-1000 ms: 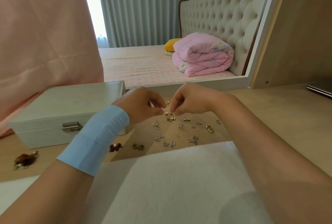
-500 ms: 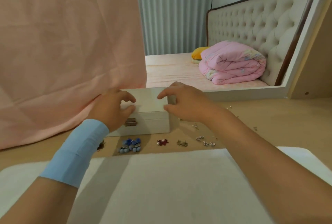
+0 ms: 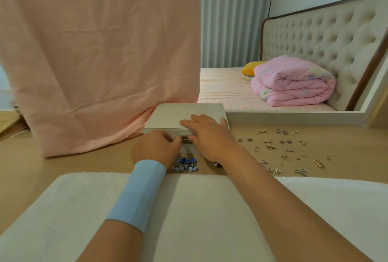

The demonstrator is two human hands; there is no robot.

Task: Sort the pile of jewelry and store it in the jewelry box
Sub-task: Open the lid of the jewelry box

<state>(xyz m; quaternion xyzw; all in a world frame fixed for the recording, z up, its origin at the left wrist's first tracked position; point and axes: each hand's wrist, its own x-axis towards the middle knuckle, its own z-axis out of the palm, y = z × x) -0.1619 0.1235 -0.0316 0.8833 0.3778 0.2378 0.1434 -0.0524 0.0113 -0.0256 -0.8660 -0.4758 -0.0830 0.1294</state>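
- Cream rectangular jewelry box [image 3: 168,114]: sits mid-desk with its lid down and its back edge against the hanging cloth. Nothing is stored in it yet, judging by the closed lid.
- Small metal latch [image 3: 185,139] on the box front is the point both hands work around.
- Left hand [image 3: 156,146]: fingers curled in, tips pinching at the latch. Likely releasing it so the lid can lift.
- Right hand [image 3: 210,135]: flat on the lid, fingers straight and slightly spread, gripping nothing. The thumb drops over the front edge beside the latch. Reads as bracing the box so it doesn't slide during the unlatch.
- Blue beaded flower piece [image 3: 185,164]: lies just in front of the box, between the wrists. Looks set apart from the rest, probably already sorted.
- Loose jewelry [image 3: 270,146], small gold and silver studs and rings: spread out singly to the right of the box, well apart from it and within the right hand's reach.
- Light-blue wristband [image 3: 138,192] on the left forearm.
- White textured cloth [image 3: 199,209]: covers the near edge under both forearms.
- Pale wooden desk [image 3: 346,135]: carries all of the above.
- Large pink cloth [image 3: 100,51]: hangs behind and to the left, with its hem on the desk.
- White frame [image 3: 294,114] behind the desk, likely a mirror: shows a bed with a folded pink quilt [image 3: 294,81], a yellow pillow [image 3: 249,67], a tufted beige headboard [image 3: 325,37] and grey pleated curtains [image 3: 233,16].
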